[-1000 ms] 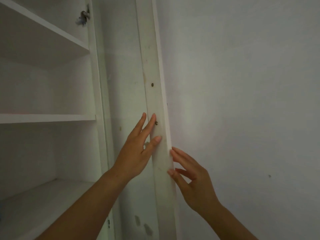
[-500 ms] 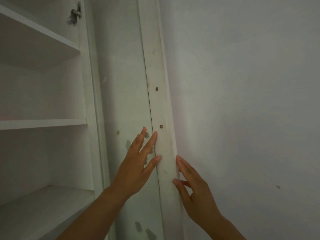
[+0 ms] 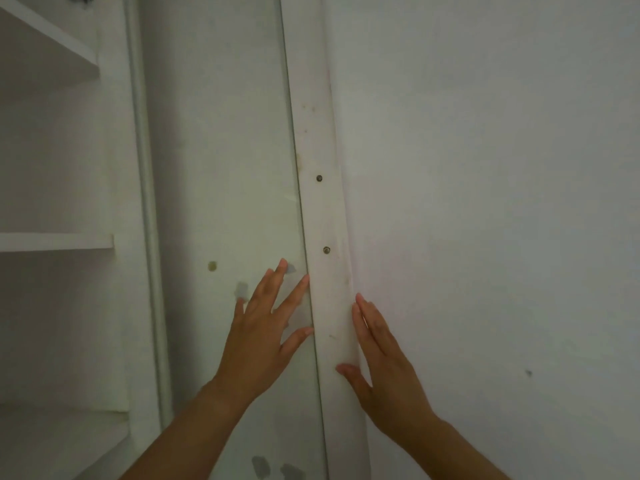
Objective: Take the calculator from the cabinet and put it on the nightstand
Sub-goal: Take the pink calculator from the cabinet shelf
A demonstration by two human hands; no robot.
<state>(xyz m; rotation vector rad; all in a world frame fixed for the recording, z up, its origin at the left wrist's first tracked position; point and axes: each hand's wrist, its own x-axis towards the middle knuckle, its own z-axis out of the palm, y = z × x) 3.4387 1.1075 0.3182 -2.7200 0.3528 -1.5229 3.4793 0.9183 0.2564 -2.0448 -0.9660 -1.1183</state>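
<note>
Cabinet (image 3: 221,168) at the edge of its open door (image 3: 329,306). The left hand (image 3: 263,334), fingers spread and holding nothing, lies flat on the panel beside the door edge; the right hand (image 3: 381,372), also empty, cups the door's outer face. Since a second ago both hands have slid lower along the edge and the shelves (image 3: 55,241) have drifted leftward. The calculator is not in view, so retrieval has probably not begun.
</note>
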